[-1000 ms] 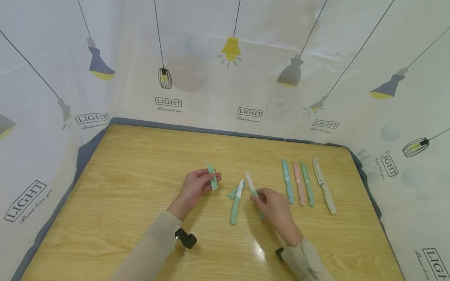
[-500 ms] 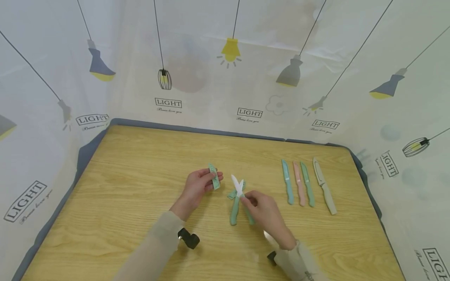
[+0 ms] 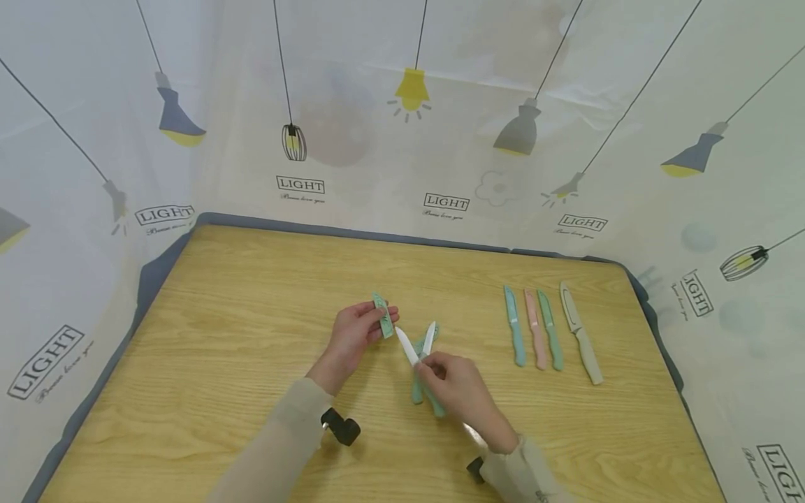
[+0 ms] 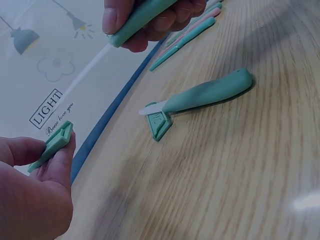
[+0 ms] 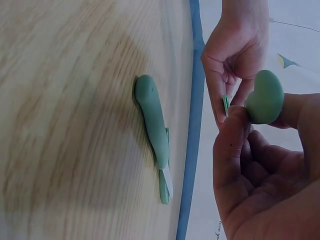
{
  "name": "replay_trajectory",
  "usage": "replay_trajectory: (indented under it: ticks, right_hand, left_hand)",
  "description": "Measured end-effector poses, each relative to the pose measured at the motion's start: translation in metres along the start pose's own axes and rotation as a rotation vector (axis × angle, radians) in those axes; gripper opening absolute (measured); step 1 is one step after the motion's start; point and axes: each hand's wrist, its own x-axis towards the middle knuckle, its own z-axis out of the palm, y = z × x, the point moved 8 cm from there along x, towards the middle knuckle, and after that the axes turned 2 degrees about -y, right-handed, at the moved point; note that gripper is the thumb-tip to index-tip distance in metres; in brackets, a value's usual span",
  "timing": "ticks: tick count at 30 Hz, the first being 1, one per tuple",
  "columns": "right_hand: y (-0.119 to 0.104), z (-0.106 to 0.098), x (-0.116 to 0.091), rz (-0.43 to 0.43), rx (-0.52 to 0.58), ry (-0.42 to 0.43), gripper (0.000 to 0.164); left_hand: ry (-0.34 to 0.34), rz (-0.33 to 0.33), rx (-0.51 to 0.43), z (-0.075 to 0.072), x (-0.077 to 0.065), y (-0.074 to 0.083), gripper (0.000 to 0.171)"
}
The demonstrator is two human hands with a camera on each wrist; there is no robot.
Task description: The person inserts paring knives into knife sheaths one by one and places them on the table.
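Note:
My left hand (image 3: 352, 334) pinches a small green blade sheath (image 3: 382, 316) between thumb and fingers, its slotted end showing in the left wrist view (image 4: 64, 131). With thumb and fingertips my right hand (image 3: 464, 391) grips a green-handled paring knife (image 3: 407, 346), white blade bare. Its tip points up-left, close beside the sheath's lower end in the head view. Below it a second green paring knife (image 4: 212, 94) lies on the table, its white blade across another green sheath (image 4: 159, 126). The right hand and held knife partly cover this second knife in the head view.
To the right lies a row of sheathed knives: a blue one (image 3: 514, 328), a pink one (image 3: 535, 330), a green one (image 3: 550, 332) and a larger cream one (image 3: 581, 335). The wooden table (image 3: 251, 279) ends at a printed curtain (image 3: 371, 154) behind.
My right hand has moved left with its knife, crossing over the lying knife, so the tip is now near the sheath. My left hand has barely shifted.

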Motion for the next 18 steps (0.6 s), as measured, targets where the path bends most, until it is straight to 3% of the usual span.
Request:
replay_trajectory:
  ticks: [18]
  right_hand:
    - [-0.0054,0.0058,0.0018,0.004,-0.024,-0.031,0.03]
  left_hand:
    - [-0.012,0.031,-0.031,0.0059,-0.0027,0.0048,0.043]
